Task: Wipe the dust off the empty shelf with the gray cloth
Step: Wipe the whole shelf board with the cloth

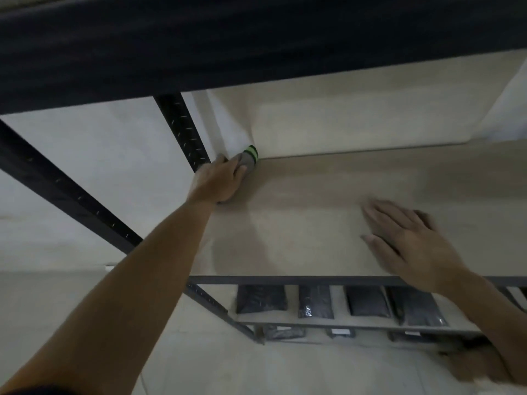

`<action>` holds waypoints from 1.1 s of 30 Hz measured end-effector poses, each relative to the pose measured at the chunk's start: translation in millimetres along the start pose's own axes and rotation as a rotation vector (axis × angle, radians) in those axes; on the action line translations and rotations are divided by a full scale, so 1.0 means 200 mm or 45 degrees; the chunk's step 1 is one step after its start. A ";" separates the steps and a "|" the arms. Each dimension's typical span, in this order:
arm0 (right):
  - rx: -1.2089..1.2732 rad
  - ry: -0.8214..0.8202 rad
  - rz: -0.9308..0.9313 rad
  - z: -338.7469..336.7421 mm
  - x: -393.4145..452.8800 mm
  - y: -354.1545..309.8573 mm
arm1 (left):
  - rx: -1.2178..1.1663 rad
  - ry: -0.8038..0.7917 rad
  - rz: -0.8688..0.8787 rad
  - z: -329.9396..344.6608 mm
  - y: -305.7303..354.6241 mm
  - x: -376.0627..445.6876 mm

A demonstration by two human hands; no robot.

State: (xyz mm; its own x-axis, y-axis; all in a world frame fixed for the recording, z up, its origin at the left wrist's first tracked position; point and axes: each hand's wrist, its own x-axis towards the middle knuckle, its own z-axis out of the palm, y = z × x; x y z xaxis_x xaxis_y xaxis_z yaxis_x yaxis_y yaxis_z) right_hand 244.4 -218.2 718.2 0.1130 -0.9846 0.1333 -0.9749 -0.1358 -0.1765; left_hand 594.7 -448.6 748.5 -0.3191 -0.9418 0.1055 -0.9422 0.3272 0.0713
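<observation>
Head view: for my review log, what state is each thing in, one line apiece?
Gray cloth with green edge: bunched, pressed into the shelf's far left corner.
Left hand: grips the cloth.
Right hand: flat on the board, fingers straight, holding nothing, blurred.
Pale wooden shelf board: nothing on it but the cloth and hands.
Dark plastic packets: lying in a row on the shelf below.

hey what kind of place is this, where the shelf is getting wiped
Probably a storeroom or small warehouse. A dark metal rack post with rows of slots holds a bare board shelf, and the lower shelf carries a row of dark sealed packages against plain pale walls.
</observation>
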 end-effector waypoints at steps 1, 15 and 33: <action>0.002 0.011 0.000 0.00 0.00 0.00 | -0.007 -0.002 0.030 0.00 0.02 -0.03; 0.010 0.080 -0.023 0.00 0.02 0.02 | -0.041 0.073 -0.158 -0.09 -0.15 0.06; 0.010 0.079 0.016 -0.01 0.02 0.00 | -0.189 -0.248 0.413 -0.07 0.28 -0.22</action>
State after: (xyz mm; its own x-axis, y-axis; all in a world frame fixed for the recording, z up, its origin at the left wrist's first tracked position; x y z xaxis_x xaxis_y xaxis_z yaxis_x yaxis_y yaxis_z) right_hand 243.7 -222.7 720.7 0.0887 -0.9775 0.1912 -0.9746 -0.1248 -0.1858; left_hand 556.7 -388.0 761.1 -0.6243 -0.7800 -0.0431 -0.7691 0.6040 0.2089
